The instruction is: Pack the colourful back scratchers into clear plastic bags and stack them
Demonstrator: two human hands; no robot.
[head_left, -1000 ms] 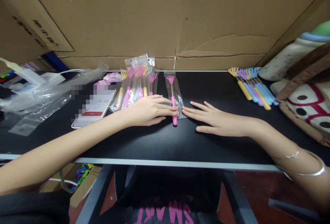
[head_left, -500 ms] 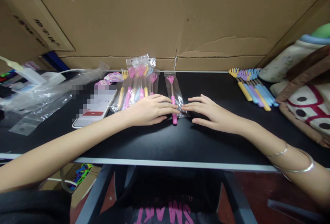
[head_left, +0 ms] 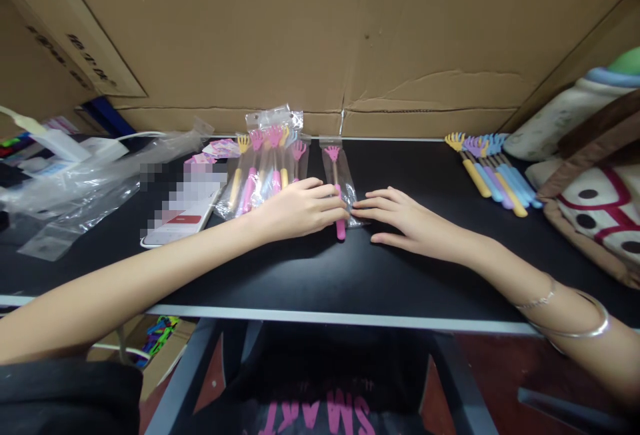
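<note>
On the table (head_left: 280, 281), a pink back scratcher (head_left: 341, 229) is lying partly inside a clear bag (head_left: 352, 196), its handle end left protruding, so its bagging is judged unfinished. It is crossed by the loosely curled fingers of the left hand (head_left: 301, 212); whether it is gripped cannot be told. The right hand (head_left: 413, 223) is spread beside the bag, nothing visibly held. Several bagged scratchers (head_left: 276, 180) are grouped leftward; unbagged scratchers (head_left: 511, 195) are left at right.
</note>
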